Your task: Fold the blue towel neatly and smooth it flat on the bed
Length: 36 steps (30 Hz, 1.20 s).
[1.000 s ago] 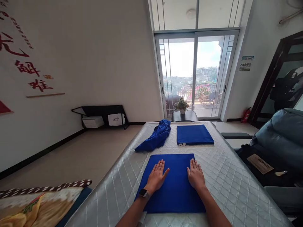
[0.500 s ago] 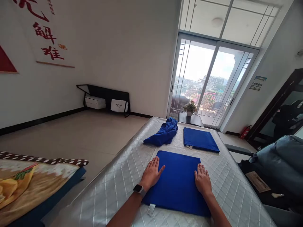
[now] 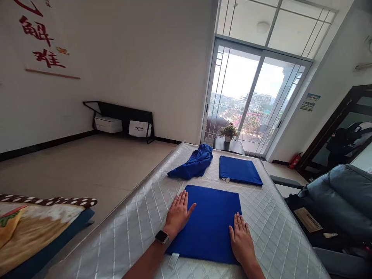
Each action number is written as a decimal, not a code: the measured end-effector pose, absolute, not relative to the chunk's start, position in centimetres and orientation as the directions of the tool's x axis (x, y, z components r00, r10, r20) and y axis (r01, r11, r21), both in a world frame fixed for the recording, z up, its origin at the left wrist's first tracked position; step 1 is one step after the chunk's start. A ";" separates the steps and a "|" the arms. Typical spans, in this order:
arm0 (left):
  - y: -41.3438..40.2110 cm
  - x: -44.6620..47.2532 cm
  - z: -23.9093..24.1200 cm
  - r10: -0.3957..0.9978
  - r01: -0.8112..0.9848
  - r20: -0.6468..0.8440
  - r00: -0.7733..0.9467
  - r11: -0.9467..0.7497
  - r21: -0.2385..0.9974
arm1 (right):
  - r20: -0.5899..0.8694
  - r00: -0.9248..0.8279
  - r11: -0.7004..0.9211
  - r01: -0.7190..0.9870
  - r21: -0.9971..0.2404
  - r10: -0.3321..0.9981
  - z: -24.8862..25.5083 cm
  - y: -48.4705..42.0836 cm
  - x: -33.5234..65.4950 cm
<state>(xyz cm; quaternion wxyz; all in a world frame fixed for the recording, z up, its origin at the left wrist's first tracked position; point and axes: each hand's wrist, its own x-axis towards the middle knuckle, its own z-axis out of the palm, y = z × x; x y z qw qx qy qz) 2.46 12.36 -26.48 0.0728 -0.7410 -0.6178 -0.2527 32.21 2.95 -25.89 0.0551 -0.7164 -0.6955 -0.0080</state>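
Observation:
A folded blue cloth (image 3: 210, 223) lies flat and smooth, with a white tag at its near left corner. My left hand (image 3: 178, 213) rests flat on its left edge, thumb spread onto the fabric. Along the right edge, my right hand (image 3: 242, 240) lies flat with the fingers stretched out. Neither hand grips anything. Beyond them, a second folded blue cloth (image 3: 240, 170) lies to the right, also with tags at its near left corner. Left of that sits a crumpled blue cloth (image 3: 193, 162).
All the cloths lie on a mattress in quilted silvery covering (image 3: 116, 242). At its far end a potted plant (image 3: 228, 133) stands on a black chair (image 3: 232, 146). A patterned blanket (image 3: 43, 228) is at left, a grey-blue padded seat (image 3: 340, 190) at right.
My right hand has slid toward me along the cloth's right edge. My left hand stays at the left edge. The view has turned slightly right.

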 end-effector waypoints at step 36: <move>2.7 -1.3 -29.4 0.958 0.943 0.239 0.161 -0.221 0.250 | 0.116 0.019 -0.010 0.997 -0.077 0.993 -25.8 2.2 32.2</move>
